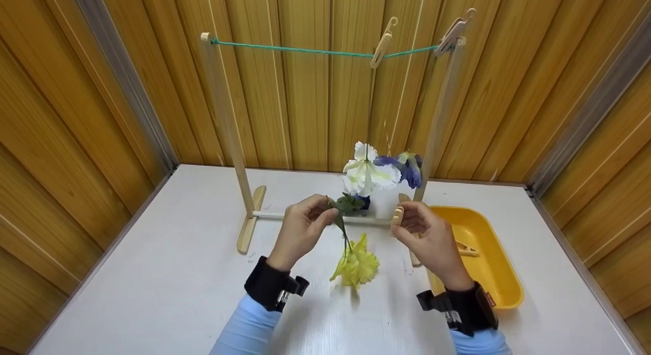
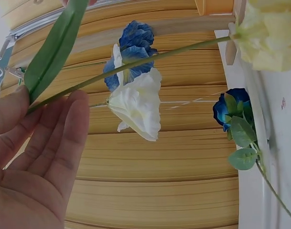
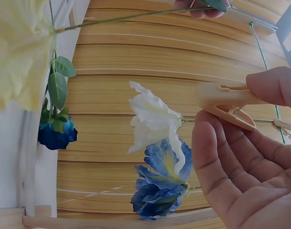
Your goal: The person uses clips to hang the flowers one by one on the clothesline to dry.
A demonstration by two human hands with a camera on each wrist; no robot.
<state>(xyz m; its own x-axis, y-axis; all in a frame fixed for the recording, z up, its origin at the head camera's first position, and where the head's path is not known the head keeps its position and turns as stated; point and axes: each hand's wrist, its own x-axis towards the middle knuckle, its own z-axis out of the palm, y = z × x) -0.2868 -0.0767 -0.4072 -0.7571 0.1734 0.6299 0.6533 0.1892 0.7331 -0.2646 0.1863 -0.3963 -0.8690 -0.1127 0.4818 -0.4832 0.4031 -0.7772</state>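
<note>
My left hand (image 1: 301,232) pinches the stem end of an artificial yellow flower (image 1: 357,266), which hangs head down. A long green leaf (image 2: 57,50) stands at the pinched end, beside the thumb. Between thumb and fingers, my right hand (image 1: 431,241) holds a beige clothespin (image 3: 224,98), apart from the flower. Behind the hands, a white flower (image 1: 367,173) and a blue-purple flower (image 1: 411,171) hang upside down. Above them, a beige clothespin (image 1: 382,47) and a pinkish clothespin (image 1: 450,35) sit on the green line (image 1: 305,50).
A wooden frame (image 1: 231,121) carries the line. On the white table (image 1: 168,273) behind the left hand lies a blue rose (image 2: 231,109) with leaves. A yellow tray (image 1: 501,258) stands at the right, partly behind the right hand, with a clothespin (image 1: 467,249) in it.
</note>
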